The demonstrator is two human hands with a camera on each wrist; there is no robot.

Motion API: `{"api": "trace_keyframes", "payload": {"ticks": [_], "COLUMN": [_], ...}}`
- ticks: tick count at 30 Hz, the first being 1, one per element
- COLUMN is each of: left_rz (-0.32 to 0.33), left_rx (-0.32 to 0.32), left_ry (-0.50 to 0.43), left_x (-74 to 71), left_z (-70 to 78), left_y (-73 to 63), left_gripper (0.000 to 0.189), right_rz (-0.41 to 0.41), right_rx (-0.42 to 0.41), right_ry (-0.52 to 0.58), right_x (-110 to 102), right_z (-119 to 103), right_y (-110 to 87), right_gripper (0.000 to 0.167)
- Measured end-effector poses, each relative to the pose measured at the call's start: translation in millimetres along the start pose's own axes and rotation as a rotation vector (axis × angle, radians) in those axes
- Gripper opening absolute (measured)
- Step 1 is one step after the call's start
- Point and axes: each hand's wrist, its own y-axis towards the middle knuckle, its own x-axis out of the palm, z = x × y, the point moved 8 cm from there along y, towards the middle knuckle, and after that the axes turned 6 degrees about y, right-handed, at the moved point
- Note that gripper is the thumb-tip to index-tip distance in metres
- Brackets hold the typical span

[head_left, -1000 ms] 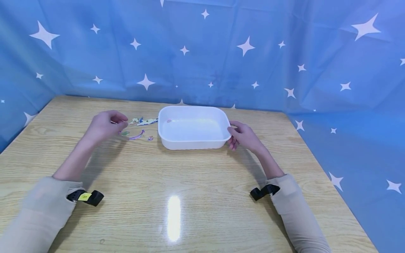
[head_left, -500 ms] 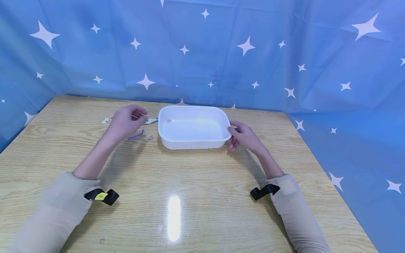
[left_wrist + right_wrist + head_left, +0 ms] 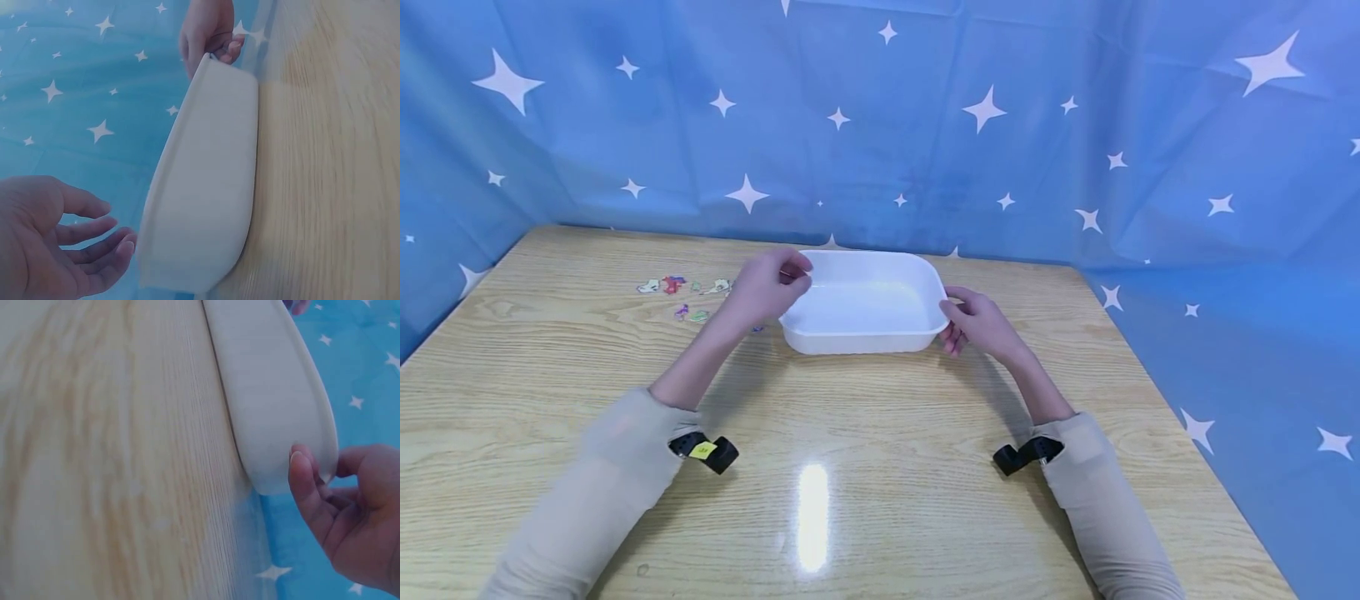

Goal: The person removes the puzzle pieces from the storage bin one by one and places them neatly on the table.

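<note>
A white plastic box (image 3: pixel 861 342) stands on the wooden table near its back edge. My left hand (image 3: pixel 766 287) hovers at the left end of the box, overlapping its rim in the head view. In the left wrist view that hand (image 3: pixel 69 244) has loosely bent fingers, thumb and index tips apart, with nothing visible between them. My right hand (image 3: pixel 977 321) grips the right end of the box. The right wrist view shows its thumb and fingers on either side of the rim, fingertips (image 3: pixel 300 467) against the outer wall.
Left of the box lie several small flat colourful cutouts, among them a red and blue one (image 3: pixel 673 285), a white one (image 3: pixel 648 286), a green one (image 3: pixel 699 317) and a purple one (image 3: pixel 681 312). A blue star-patterned curtain (image 3: pixel 865 150) hangs behind the table (image 3: pixel 910 483).
My left hand has moved right, from beside the cutouts to the left end of the box, uncovering the leftmost cutouts. My right hand and the box have stayed put.
</note>
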Motion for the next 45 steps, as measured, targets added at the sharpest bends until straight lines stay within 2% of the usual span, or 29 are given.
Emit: {"api": "trace_keyframes", "payload": {"ticks": [4,10,17,24,34,37,41,45], "left_rz": [-0.029,-0.051,-0.074,-0.165,-0.275,-0.252,-0.22,-0.243], "left_rx": [-0.027,-0.093,-0.155,-0.217,-0.188,-0.183,-0.215,-0.224], "left_ry": [0.009,0.033,0.075,0.102,0.174,0.135,0.101,0.146], "left_x": [16.0,34.7,44.5,54.0,62.6,62.4,60.7,62.0], "left_z": [1.7,-4.3,-10.3,-17.7,-16.0,-17.2,-18.6,-16.3], "left_y": [11.0,23.2,33.8,41.6,41.1,42.4,43.2,41.9], "left_gripper": [0.033,0.04,0.05,0.054,0.053,0.051,0.052,0.055], "right_rz": [0.004,0.001,-0.002,-0.003,0.0,-0.001,-0.001,-0.002], "right_rx": [-0.002,-0.015,-0.014,-0.008,-0.003,-0.004,-0.002,-0.002], "right_ry": [0.003,0.003,0.002,-0.003,-0.006,-0.002,0.004,0.009], "right_x": [-1,-1,0,0,-1,0,0,-1], "right_z": [1,0,0,0,1,0,0,0], "right_y": [-0.3,0.1,-0.6,-0.2,-0.2,-0.6,-0.1,0.4], "right_gripper": [0.048,0.048,0.048,0.048,0.048,0.048,0.048,0.047]}}
